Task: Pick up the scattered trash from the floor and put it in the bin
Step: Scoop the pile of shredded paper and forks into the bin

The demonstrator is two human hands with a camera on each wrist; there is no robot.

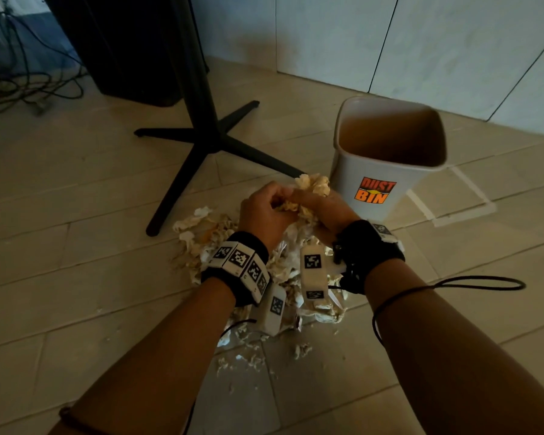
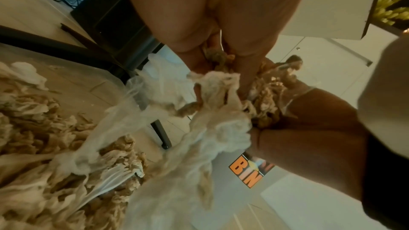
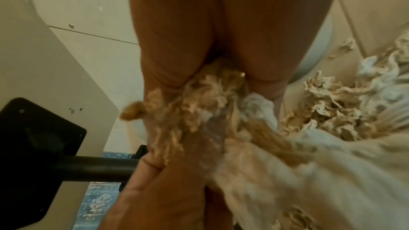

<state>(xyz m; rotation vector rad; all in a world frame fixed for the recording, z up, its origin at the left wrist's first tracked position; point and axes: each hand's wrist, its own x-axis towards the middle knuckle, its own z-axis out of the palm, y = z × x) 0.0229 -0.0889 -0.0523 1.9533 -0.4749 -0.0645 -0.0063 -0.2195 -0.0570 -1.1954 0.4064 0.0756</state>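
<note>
A heap of crumpled beige and white paper trash [image 1: 201, 233] lies on the floor tiles under my wrists. Both hands are raised over it and pressed together around one wad of that trash [image 1: 313, 185]. My left hand [image 1: 264, 208] curls its fingers round the wad from the left; my right hand [image 1: 324, 208] grips it from the right. In the left wrist view the wad [image 2: 219, 111] hangs from my fingers with thin plastic film trailing down. In the right wrist view the wad [image 3: 199, 104] is clamped between both hands. The white bin [image 1: 387, 158] marked DUST BIN stands open just right of my hands.
A black stand with cross legs [image 1: 208, 139] stands just behind the heap, one leg ending beside it. A dark cabinet [image 1: 129, 45] and loose cables [image 1: 29, 86] are at the back left. White wall panels [image 1: 421, 42] rise behind the bin. Small paper scraps [image 1: 252, 359] dot the near tiles.
</note>
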